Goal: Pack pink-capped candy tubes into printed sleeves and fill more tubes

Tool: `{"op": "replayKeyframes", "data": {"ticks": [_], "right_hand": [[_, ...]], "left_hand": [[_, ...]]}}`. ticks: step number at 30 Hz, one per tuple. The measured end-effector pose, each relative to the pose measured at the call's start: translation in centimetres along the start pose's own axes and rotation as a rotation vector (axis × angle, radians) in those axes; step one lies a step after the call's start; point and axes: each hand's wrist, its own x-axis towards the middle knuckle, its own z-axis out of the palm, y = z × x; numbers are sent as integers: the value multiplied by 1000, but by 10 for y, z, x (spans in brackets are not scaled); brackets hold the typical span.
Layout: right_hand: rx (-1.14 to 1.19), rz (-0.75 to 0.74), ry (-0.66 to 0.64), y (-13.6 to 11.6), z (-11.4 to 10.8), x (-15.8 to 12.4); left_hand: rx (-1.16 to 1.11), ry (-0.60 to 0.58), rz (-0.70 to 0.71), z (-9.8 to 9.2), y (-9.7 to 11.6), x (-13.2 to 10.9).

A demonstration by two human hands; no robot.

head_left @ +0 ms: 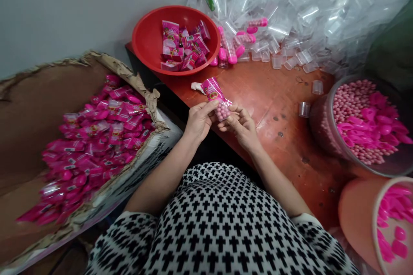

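Note:
Both hands meet over the near edge of the orange-red table (pixel 277 107). Between them is a clear plastic cup of pink candy balls (pixel 222 111), with a printed pink wrapper (pixel 213 89) around or against its far end. My left hand (pixel 200 121) pinches the cup and wrapper from the left, thumb on top. From the right, my right hand (pixel 241 124) has its thumb and fingers closed at the cup's near end. A small white scrap (pixel 197 87) lies just beyond the wrapper.
A red bowl (pixel 142 34) holds pink wrapped packs. Clear cups (pixel 303 56) pile up at the back. A tub (pixel 322 116) of pink balls and plastic pieces and a peach bucket (pixel 358 219) stand right. A torn cardboard box (pixel 38 107) of finished-looking packs is left.

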Motion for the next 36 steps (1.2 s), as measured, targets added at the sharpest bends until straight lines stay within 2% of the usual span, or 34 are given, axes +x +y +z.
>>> {"op": "replayKeyframes", "data": {"ticks": [3,8,10,12,13,15,17,18,20,23,25,27,29,36], "right_hand": [[-4,-19,28,-2,-1,-1],[42,-21,150,-5,8,6],[36,1,134,-6,12,9],[1,35,65,-8,14,11],[-22,48,26,-10,14,12],[-63,44,-7,-15,8,14],[-96,7,43,-21,-2,15],[-109,-15,90,-24,-8,16],[-130,-38,175,-27,-18,18],[-164,-25,212,-26,-26,18],[-195,-5,194,-22,-27,17],[-214,7,180,-17,-27,15],[-220,15,176,-14,-27,14],[-276,-40,140,-5,-27,25]], "left_hand": [[7,-35,-12,3,-5,-8],[-15,-102,-58,4,-11,-20],[3,-104,-66,0,-6,-24],[20,-54,-26,-6,7,-30],[14,-4,30,-10,16,-34],[-47,146,245,-20,33,-39],[-130,293,478,-30,44,-41],[-144,332,532,-35,45,-39],[-53,337,510,-40,39,-31],[425,173,426,-41,12,-7],[737,50,459,-39,-7,11],[912,-19,482,-37,-21,25],[963,-27,499,-37,-29,32],[868,36,547,-37,-36,35]]}}
